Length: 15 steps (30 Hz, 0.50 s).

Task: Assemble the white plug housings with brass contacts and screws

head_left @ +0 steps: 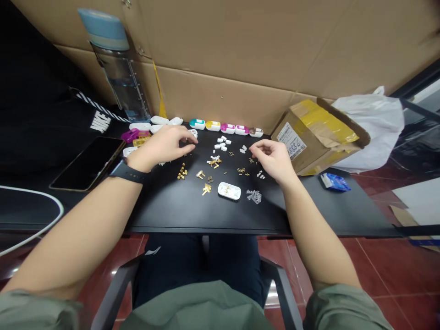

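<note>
My left hand (168,144) hovers over the left of the black table, its fingers loosely curved and apart, with nothing visible in them. Just past its fingertips lies a white part (193,133). My right hand (273,158) is at the right, thumb and forefinger pinched together; whatever they may hold is too small to make out. Beside those fingertips are small white pieces (243,149) and tiny brass pins (252,161). Between the hands and me lies a white oval shell (234,194) with small metal parts inside. Clear plastic pieces (254,196) sit to its right, gold strips (206,189) to its left.
Teal (197,123), yellow (213,125), magenta and brown-ended white casings line the back. A phone (90,162) and water bottle (120,78) stand left. A taped cardboard box (292,142) and blue packet (335,182) are right. Gold rings (182,172) lie in a loose pile.
</note>
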Tool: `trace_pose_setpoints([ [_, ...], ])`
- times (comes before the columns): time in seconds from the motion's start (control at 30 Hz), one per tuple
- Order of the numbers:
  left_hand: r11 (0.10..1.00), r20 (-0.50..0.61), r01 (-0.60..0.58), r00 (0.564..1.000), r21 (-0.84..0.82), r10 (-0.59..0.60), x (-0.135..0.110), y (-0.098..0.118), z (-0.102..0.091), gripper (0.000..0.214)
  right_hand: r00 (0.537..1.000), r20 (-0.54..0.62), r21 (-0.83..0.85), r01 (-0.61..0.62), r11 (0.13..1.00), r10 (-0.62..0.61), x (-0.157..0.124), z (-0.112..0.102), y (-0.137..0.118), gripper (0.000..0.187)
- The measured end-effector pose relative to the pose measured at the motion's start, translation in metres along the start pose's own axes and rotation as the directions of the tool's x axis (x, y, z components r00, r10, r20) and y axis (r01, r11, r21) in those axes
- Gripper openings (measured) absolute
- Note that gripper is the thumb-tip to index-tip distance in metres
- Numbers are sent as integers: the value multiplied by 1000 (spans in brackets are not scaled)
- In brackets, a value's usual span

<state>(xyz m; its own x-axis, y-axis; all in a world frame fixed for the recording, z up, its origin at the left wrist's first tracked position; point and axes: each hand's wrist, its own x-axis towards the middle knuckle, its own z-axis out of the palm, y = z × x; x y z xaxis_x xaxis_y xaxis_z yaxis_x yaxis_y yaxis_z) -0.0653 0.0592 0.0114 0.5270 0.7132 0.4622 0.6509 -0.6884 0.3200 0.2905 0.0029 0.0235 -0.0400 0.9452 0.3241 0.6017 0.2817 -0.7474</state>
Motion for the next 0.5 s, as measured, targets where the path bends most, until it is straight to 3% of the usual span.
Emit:
trace_pose_setpoints([
  [0.1, 998, -118, 46, 992, 39, -41, 0, 1, -2, 27, 997, -50, -209, 43, 977, -55, 0, -3, -1, 16],
  [0.27, 950, -152, 245, 964, 195, -218, -5, -7, -20, 28, 992, -91, -380, 45, 924, -86, 3, -11, 7, 29],
  [0.37, 903, -140, 365, 930, 229, -340, -11, -16, -31, 30, 987, 52, -429, 162, 889, -154, 4, -15, 12, 48],
  [0.4, 888, -182, 405, 910, 216, -371, -13, -20, -34, 33, 980, 113, -440, 199, 875, -166, 4, -17, 12, 54],
  [0.5, 883, -53, 403, 914, 241, -402, -15, -28, -40, 46, 966, 239, -482, 204, 852, -96, 2, -19, 10, 70],
])
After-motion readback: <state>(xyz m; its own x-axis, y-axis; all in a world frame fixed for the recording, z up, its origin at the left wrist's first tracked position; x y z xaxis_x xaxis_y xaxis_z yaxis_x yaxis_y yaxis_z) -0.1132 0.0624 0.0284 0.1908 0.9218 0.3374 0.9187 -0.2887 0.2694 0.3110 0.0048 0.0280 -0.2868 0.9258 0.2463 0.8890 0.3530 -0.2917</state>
